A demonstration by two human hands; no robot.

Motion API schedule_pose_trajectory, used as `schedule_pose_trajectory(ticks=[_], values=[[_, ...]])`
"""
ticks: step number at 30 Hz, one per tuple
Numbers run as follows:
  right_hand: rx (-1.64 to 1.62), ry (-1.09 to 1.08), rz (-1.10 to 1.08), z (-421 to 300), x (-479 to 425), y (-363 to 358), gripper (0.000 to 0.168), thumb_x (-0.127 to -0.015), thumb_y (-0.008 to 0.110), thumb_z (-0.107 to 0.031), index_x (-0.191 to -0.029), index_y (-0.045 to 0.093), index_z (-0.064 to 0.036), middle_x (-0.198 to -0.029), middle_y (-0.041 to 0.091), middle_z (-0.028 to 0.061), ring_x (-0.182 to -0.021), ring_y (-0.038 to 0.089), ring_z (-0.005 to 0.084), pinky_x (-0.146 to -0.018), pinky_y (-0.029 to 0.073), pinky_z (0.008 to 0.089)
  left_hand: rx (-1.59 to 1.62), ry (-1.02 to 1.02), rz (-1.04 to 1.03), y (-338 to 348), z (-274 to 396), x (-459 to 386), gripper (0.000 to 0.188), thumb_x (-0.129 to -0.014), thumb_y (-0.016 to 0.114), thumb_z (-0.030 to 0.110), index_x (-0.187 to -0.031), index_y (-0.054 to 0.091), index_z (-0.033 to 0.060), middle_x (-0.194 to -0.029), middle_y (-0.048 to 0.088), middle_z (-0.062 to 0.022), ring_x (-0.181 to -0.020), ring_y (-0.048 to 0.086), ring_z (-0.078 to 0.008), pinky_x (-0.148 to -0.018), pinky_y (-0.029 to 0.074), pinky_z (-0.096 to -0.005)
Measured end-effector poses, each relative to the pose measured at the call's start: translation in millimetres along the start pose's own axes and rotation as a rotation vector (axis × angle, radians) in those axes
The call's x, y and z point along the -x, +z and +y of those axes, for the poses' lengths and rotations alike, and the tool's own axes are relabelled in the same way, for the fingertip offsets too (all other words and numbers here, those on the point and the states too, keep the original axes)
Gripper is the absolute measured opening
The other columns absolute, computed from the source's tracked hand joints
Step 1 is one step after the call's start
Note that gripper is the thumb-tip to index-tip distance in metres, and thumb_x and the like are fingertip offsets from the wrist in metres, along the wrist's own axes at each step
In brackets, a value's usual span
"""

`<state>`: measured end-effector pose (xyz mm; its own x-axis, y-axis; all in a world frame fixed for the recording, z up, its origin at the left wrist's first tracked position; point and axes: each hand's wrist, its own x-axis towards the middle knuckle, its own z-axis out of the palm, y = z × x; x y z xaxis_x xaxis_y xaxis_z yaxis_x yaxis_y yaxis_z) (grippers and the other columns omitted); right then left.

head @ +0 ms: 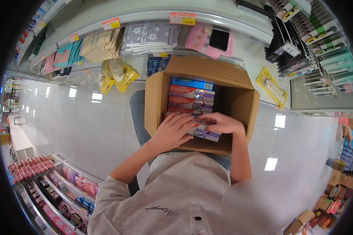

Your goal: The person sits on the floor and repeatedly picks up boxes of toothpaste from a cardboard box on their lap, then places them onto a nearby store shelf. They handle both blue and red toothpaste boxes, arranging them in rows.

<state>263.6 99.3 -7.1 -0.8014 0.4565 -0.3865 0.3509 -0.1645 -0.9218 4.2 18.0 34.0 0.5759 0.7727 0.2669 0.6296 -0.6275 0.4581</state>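
An open cardboard carton (241,108) rests at my lap with its flaps spread. Along its left side lies a row of several Colgate toothpaste boxes (191,91), red, white and purple, with a blue box (194,83) at the far end. The nearest Colgate box (207,134) is tilted against the row. My left hand (176,127) lies palm down over the near boxes, its fingers spread. My right hand (220,122) is beside it with bent fingers at the same boxes; whether it grips one cannot be told. The carton's right part shows bare cardboard.
A shelf (147,14) with folded towels (150,36) runs beyond the carton. A black smartphone (219,40) lies on a pink towel (198,41). Yellow packages (271,87) lie at right, near hanging goods on hooks. Another stocked shelf (67,188) stands at lower left.
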Motion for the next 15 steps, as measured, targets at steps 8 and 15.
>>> schedule_pose_trajectory(ticks=[8,15], values=[[0.339,0.175,0.104,20,-25,19,0.045,-0.082,0.071,-0.013,-0.126,0.064,-0.007,-0.111,0.071,0.0153,-0.098,0.067,0.0259,-0.086,0.053,0.0361,0.016,-0.052,0.212,-6,-27,-5,0.034,-0.081,0.072,0.01,-0.114,0.065,0.0068,-0.117,0.064,-0.0087,-0.113,0.061,-0.0281,-0.098,0.048,-0.0417],[0.849,0.107,0.241,45,-48,42,0.043,-0.08,0.066,-0.007,-0.121,0.071,-0.016,-0.114,0.07,0.0142,-0.102,0.066,0.0346,-0.091,0.054,0.0422,-0.01,-0.036,0.233,-1,-29,-5,0.023,-0.079,0.071,0.008,-0.102,0.067,0.0069,-0.106,0.067,-0.0055,-0.102,0.064,-0.0233,-0.091,0.049,-0.0383]])
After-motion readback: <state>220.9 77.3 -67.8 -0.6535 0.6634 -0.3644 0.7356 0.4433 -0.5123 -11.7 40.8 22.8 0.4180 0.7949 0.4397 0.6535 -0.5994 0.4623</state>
